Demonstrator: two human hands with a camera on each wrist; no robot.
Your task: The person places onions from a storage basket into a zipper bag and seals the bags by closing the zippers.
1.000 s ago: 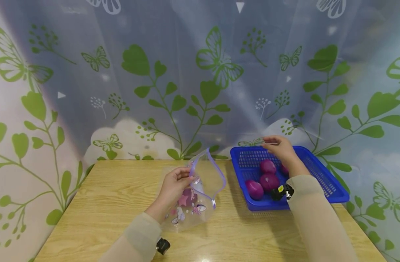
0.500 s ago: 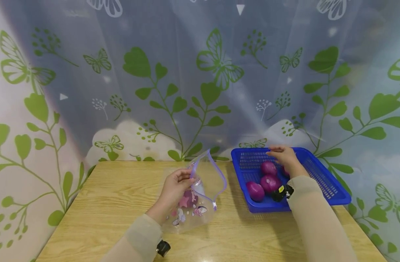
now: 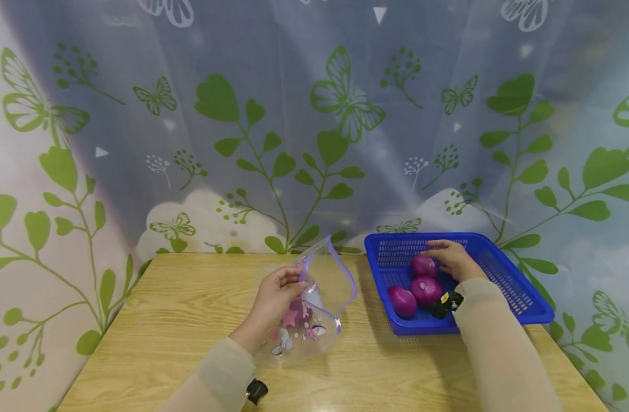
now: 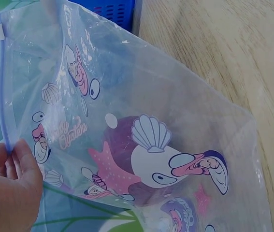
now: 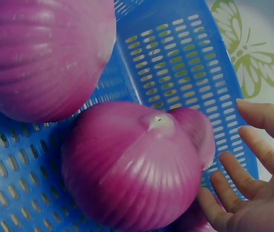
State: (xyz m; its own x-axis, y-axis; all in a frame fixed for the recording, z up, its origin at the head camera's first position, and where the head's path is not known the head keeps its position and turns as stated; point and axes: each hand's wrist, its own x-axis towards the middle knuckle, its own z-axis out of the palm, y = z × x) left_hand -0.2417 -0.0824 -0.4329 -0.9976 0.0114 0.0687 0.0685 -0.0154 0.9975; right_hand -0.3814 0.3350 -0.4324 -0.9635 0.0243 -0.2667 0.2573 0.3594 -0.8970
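Note:
My left hand (image 3: pixel 275 297) pinches the purple zip edge of a clear resealable bag (image 3: pixel 321 340) printed with shells and starfish. The bag's mouth gapes toward the basket. Through its film shows a round purple onion (image 4: pixel 120 130), partly covered by the prints. On the right, a blue plastic basket (image 3: pixel 373 274) holds several purple onions (image 3: pixel 425 290). My right hand (image 3: pixel 453 260) is over the basket, palm down, its fingers spread and loosely bent beside the rearmost onion (image 3: pixel 424 265). In the right wrist view, the fingertips come right up to an onion (image 5: pixel 194 217) partly hidden at the bottom.
Everything stands on a wooden table (image 3: pixel 190 320). Behind it hangs a curtain (image 3: pixel 273 171) with green leaves and butterflies, close to the table's back edge. The basket's right end reaches the table's right edge.
My right hand has moved slightly right and lower into the basket, now covering the onion that showed beside it. The left hand and bag stay almost still.

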